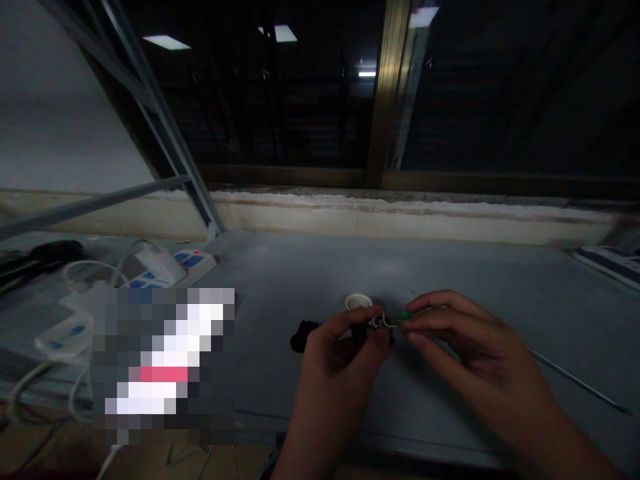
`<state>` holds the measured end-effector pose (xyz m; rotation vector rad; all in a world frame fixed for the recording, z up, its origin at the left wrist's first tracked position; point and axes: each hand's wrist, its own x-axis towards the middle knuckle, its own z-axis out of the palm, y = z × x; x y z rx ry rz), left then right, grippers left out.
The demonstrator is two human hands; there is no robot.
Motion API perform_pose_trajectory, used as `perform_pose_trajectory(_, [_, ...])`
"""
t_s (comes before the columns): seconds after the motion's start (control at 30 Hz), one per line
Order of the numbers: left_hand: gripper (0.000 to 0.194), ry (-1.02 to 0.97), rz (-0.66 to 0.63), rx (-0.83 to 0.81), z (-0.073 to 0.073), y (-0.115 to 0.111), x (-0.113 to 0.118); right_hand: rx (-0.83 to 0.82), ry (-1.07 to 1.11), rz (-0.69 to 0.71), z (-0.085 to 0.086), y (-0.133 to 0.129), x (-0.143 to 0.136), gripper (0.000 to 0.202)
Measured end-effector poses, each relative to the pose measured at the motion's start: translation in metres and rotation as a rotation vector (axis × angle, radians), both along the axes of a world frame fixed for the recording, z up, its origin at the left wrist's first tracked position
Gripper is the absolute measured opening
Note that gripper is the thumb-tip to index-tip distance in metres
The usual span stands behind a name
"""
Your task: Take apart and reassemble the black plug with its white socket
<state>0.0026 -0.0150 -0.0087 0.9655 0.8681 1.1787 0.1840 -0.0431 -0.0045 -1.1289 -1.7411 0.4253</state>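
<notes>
Over the grey table, my left hand (337, 360) pinches a small dark part (377, 325) between thumb and fingers. A thin pale wire (387, 323) comes out of it toward the right. My right hand (470, 340) has its fingertips closed on a small green piece (407, 315), mostly covered by the fingers; its exact kind does not show. Just behind my left hand stands a white round cup-like part (359, 302). A black lump-shaped object (304, 335) lies against the left side of that hand, partly hidden.
To the left lie white power strips (197, 263) with plugs and cables, beside a pixelated patch. A thin metal rod (575, 380) rests right of my right hand. A metal frame (185, 167) rises at the table's back left, and a flat device (610, 267) sits at far right.
</notes>
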Motion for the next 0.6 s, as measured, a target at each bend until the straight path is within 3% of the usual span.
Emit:
perform_pose_trajectory(0.33, [0.021, -0.075, 0.002, -0.035, 0.0041, -0.0001, 0.0062, -0.051, 0.094, 0.06, -0.0028, 0.0003, -0.0061, 0.027])
perform_pose_trajectory(0.6, [0.023, -0.095, 0.01, -0.041, 0.0049, -0.002, 0.0058, -0.021, 0.005, 0.032, -0.0025, 0.0006, -0.0047, 0.022])
